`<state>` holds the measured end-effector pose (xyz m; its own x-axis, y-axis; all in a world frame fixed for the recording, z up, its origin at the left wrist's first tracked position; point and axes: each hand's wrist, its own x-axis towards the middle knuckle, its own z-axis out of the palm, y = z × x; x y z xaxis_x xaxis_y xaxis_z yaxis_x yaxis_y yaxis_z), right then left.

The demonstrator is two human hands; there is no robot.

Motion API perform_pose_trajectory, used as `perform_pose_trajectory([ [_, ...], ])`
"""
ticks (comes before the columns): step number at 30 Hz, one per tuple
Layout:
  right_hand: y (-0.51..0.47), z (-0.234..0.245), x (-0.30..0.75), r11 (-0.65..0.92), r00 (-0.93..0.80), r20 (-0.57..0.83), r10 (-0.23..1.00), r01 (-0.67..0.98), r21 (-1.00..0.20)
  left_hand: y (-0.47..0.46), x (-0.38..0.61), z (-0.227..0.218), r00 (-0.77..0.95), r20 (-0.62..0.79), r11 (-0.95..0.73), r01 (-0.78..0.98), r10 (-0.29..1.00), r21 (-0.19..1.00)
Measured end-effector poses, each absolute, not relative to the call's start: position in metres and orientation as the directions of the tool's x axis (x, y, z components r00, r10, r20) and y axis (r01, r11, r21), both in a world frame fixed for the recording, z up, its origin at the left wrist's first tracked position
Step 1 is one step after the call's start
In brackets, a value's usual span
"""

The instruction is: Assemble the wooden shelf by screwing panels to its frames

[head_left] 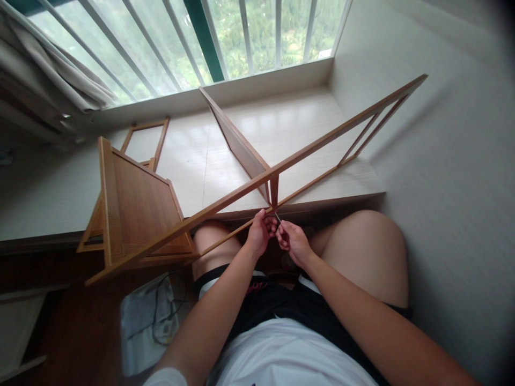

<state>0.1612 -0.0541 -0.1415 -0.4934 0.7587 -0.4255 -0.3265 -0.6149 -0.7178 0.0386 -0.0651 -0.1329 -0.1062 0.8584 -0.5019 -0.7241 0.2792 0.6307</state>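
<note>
A large wooden shelf frame (229, 201) lies slantwise across my lap and the ledge. My left hand (260, 234) is closed at its lower rail, thumb pressed near the joint where a crosspiece (274, 190) and a flat panel (239, 140) meet. Between the fingers of my right hand (293, 242) is a thin metal rod (277, 217), which looks like a hex key. Its tip points up at that joint. Whether it sits in a screw is too small to tell. Another wooden panel (142, 201) joins the frame's left end.
A pale window ledge (181, 166) runs in front of me, below a barred window (261, 32). The wall (450, 171) stands close on my right. A curtain (52, 64) hangs at left. On the dark floor lies a clear plastic bag (139, 332) with a black cord.
</note>
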Motion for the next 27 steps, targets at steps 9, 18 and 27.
perform_pose_trajectory([
  [9, -0.058, -0.145, 0.163, -0.347, -0.369, -0.292, 0.882, -0.093, -0.933, -0.066, 0.039, -0.131, -0.112, -0.507, 0.283, -0.718, 0.855, 0.636],
  [18, -0.055, -0.134, 0.173, 0.176, -0.372, 0.008, 0.928, 0.419, -0.891, -0.067, 0.038, -0.126, -0.107, -0.505, 0.292, -0.706, 0.857, 0.645],
  [27, -0.051, -0.137, 0.173, 0.304, -0.371, 0.078, 0.925, 0.601, -0.739, -0.066, 0.038, -0.127, -0.104, -0.52, 0.301, -0.713, 0.848, 0.633],
])
